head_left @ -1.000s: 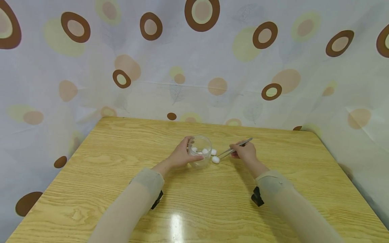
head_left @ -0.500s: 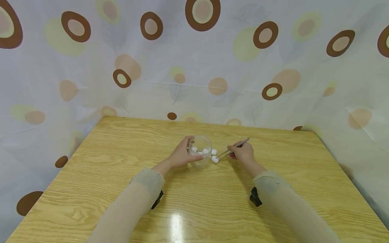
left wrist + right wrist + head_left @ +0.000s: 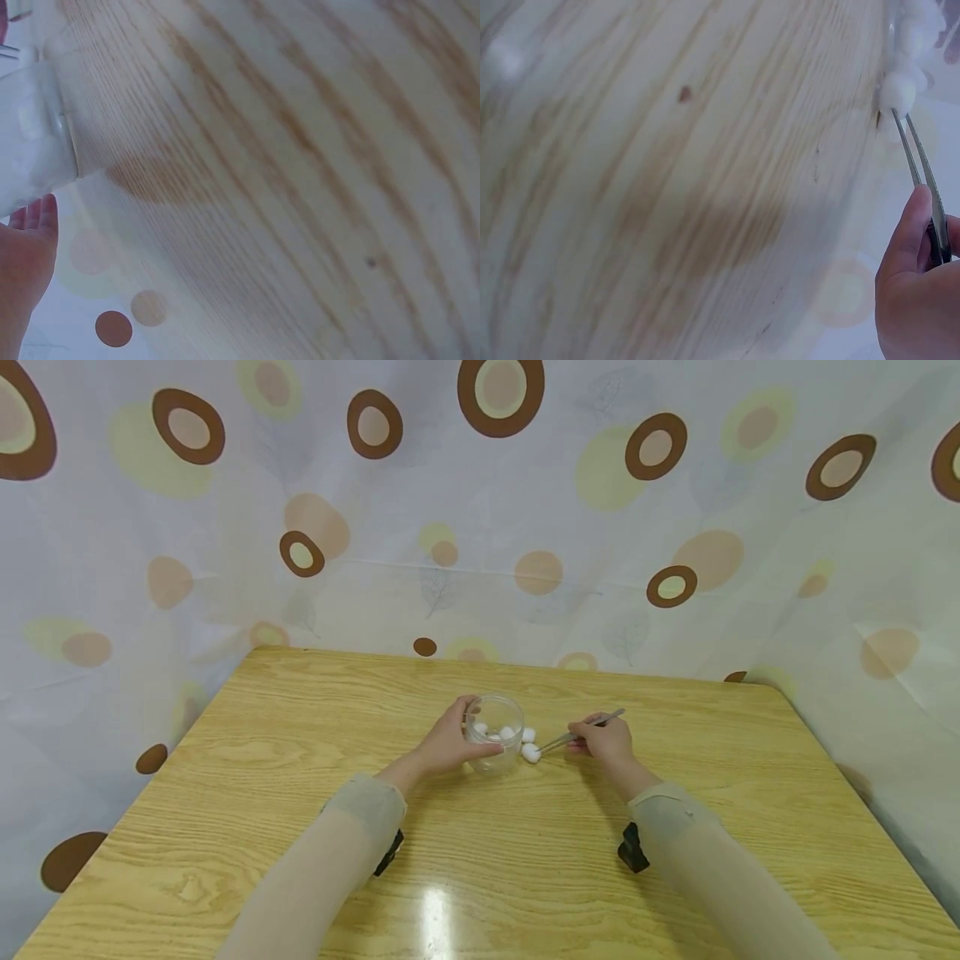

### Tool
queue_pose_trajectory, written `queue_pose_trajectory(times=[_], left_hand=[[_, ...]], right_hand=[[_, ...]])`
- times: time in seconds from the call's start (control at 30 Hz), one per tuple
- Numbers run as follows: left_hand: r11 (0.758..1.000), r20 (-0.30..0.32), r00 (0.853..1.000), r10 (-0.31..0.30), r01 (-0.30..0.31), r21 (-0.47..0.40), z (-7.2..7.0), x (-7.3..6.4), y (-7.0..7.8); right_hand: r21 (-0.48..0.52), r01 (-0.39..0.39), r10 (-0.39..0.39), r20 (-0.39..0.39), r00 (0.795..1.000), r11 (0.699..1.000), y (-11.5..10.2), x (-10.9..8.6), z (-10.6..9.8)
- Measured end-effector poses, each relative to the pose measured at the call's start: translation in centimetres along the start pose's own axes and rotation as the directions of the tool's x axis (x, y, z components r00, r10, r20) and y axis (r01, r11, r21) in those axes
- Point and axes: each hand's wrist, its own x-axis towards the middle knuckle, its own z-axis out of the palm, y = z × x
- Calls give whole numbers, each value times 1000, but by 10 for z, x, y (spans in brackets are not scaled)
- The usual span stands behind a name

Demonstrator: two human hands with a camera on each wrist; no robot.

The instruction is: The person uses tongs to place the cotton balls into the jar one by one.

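Note:
My left hand [image 3: 448,742] grips a clear round jar [image 3: 495,758] from its left side, thumb across the front and fingers behind. Several white cotton balls show inside it. In the left wrist view the jar [image 3: 34,135] is cut off by the frame edge. My right hand [image 3: 606,741] pinches metal tweezers [image 3: 558,742]. Their tips are right at a cotton ball [image 3: 531,753] on the table, close to the jar's right side. A second cotton ball [image 3: 528,735] lies just behind it. The right wrist view shows the tweezers [image 3: 918,154] with narrowly parted tips against the cotton ball [image 3: 897,93].
A wood-grain table [image 3: 480,852] spreads under both hands. Behind it and at both sides hangs a pale patterned curtain [image 3: 480,493]. A black wrist mount [image 3: 632,848] sits below the right sleeve, another [image 3: 388,853] below the left.
My right hand moves left with the tweezers onto the nearer cotton ball, then shifts slightly back right, and the tweezer arms come closer together. The left hand and jar stay in place.

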Motion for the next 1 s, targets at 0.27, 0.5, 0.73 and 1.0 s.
queue_pose_trajectory(times=[0.27,0.5,0.73,1.0], left_hand=[[1000,0,1000,-2,2,8,0,0,-1],[1000,-2,1000,1,-1,-2,0,-1,0],[1000,1,1000,2,-2,1,0,0,-2],[1000,-9,1000,9,-9,-2,1,-2,-1]], right_hand=[[58,1,-1,5,1000,998,-2,-5,-6],[119,-9,5,28,1000,993,-3,-6,-13],[131,-15,12,26,1000,991,-4,-3,-19],[158,-17,11,39,999,987,-10,-3,-23]])
